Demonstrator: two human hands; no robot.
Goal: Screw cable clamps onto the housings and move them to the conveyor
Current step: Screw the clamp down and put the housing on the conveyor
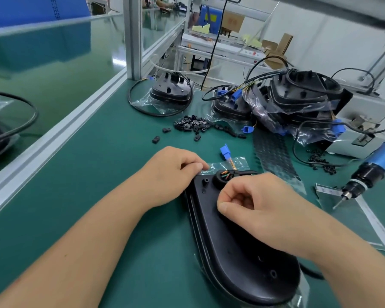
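A black oval housing (236,252) lies on the green mat in front of me, partly on a clear plastic bag (238,162). My left hand (171,174) rests at the housing's far left edge, its fingers curled and pinching the bag's edge. My right hand (256,203) sits on the housing's upper part with curled fingers pinching something small that I cannot make out. Coloured wires leave the housing's round port (223,175) and end in a blue connector (226,151). A pile of small black cable clamps (193,125) lies further back on the mat.
More bagged housings with cables are stacked at the back right (298,96), and one stands at the back centre (171,92). An electric screwdriver (365,176) hangs at the right near loose black screws (320,161). The green conveyor (53,70) runs along the left behind an aluminium rail.
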